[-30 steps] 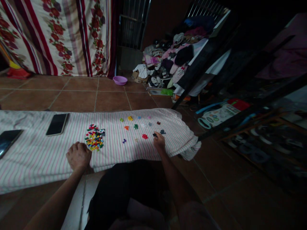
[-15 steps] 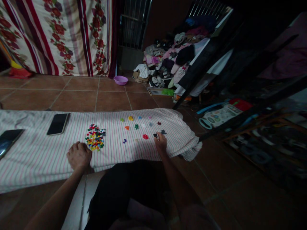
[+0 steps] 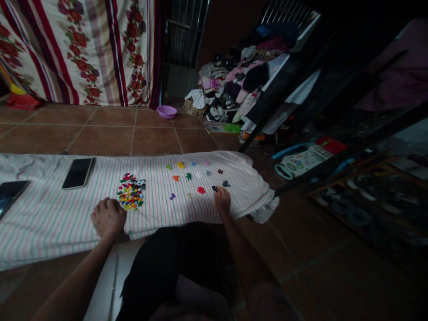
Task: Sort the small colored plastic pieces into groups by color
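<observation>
A striped cloth (image 3: 83, 223) bears a mixed heap of small colored pieces (image 3: 131, 192). My left hand (image 3: 109, 217) rests just left of and below this heap, its fingers curled; what they hold, if anything, is hidden. To the right lie small groups sorted by color, among them red pieces (image 3: 201, 190), yellow pieces (image 3: 181, 165), green pieces (image 3: 189, 176) and orange pieces (image 3: 175, 178). My right hand (image 3: 222, 197) is at the black pieces (image 3: 215, 188), fingers bent together; whether a piece is between them is too small to tell. Dark grey pieces (image 3: 226, 183) lie just beyond it.
Two phones, one whole (image 3: 78, 173) and one cut by the left edge (image 3: 11, 196), lie on the cloth. Beyond are a purple basin (image 3: 166, 112) on the tiled floor, a heap of clothes (image 3: 234, 84) and a floral curtain (image 3: 100, 53). Shelves with shoes (image 3: 357, 209) stand at right.
The view has shifted slightly. My right hand has drawn back a little from the black pieces, which show more now. My left hand keeps its place beside the heap.
</observation>
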Demonstrator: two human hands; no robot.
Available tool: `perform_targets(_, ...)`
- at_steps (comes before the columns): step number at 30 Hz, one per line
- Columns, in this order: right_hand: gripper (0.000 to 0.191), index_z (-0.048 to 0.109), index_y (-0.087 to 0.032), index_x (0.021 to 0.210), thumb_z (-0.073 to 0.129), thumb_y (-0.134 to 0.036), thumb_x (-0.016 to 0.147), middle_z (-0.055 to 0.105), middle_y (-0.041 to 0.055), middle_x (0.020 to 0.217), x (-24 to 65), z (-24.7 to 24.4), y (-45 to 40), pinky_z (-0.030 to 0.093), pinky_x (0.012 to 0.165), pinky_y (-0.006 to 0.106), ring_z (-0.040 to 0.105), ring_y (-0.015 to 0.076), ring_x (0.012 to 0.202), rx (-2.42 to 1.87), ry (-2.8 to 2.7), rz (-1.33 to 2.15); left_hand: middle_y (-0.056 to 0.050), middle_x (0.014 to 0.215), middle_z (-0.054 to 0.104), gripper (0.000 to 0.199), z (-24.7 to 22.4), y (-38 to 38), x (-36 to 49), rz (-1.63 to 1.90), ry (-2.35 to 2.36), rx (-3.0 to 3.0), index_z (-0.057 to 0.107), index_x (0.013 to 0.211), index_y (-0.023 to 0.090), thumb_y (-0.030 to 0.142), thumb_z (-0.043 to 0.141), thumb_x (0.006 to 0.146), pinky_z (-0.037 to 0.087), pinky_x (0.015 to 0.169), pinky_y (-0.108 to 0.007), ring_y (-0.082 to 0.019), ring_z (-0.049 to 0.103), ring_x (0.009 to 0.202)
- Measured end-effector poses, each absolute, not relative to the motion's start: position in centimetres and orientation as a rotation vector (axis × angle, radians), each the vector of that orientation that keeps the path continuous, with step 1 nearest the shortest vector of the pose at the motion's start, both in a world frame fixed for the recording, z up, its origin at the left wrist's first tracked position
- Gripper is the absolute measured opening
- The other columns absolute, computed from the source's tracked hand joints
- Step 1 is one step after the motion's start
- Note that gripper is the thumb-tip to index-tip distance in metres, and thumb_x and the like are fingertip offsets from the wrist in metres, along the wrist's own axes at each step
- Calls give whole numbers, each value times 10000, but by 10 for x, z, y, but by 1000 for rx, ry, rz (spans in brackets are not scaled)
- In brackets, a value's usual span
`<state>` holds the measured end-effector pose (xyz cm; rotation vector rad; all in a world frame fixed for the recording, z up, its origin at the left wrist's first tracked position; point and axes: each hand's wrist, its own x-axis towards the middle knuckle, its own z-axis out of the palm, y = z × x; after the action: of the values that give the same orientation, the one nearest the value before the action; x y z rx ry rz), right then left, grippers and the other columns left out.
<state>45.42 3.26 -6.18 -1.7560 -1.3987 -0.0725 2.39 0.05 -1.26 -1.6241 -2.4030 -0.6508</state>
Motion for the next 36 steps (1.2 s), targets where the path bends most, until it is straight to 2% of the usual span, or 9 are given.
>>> perform_targets(8,385,679,-155,1047,401,-208,786,679,124,1039,453,-64,34,463,893,409,586,238,981,-1763,-1489,-125,-141,1035,607,281,-14,1,23,-655,-2401,-1613,589,923,159,283,341,874,327,816,-400,-283,516,992)
perform_targets(14,394,674,-165,1063,411,-206,772,673,119,1050,452,-63,33,461,903,410,582,239,998,-1770,-1475,-158,-142,1030,586,263,-18,2,21,-668,-2409,-1612,583,935,153,270,364,851,330,823,-408,-283,508,992)
perform_targets(20,347,682,-170,992,412,-204,776,677,111,1021,449,-59,32,446,929,417,584,236,1003,-1729,-1492,-136,-145,1036,584,258,-13,1,23,-688,-2420,-1634,590,948,153,262,381,845,335,820,-409,-281,506,988)
perform_targets(27,353,673,-154,995,400,-279,810,676,136,1045,450,-55,30,460,921,426,586,248,1028,-1684,-1484,-133,-149,1066,602,274,-15,3,23,-680,-2428,-1627,599,958,148,260,369,860,332,846,-415,-289,504,1031)
perform_targets(32,333,671,-154,964,421,-288,790,664,140,1059,443,-43,29,499,852,403,583,248,1001,-1687,-1370,-139,-146,1104,601,287,-19,4,20,-641,-2395,-1624,591,961,144,261,342,880,335,848,-405,-278,501,1054)
perform_targets(36,319,668,-160,1002,432,-269,817,663,127,1048,412,-26,32,489,901,441,576,252,1015,-1615,-1438,-135,-151,1121,598,266,-19,4,20,-635,-2378,-1636,597,978,140,245,377,870,340,847,-411,-277,503,1049)
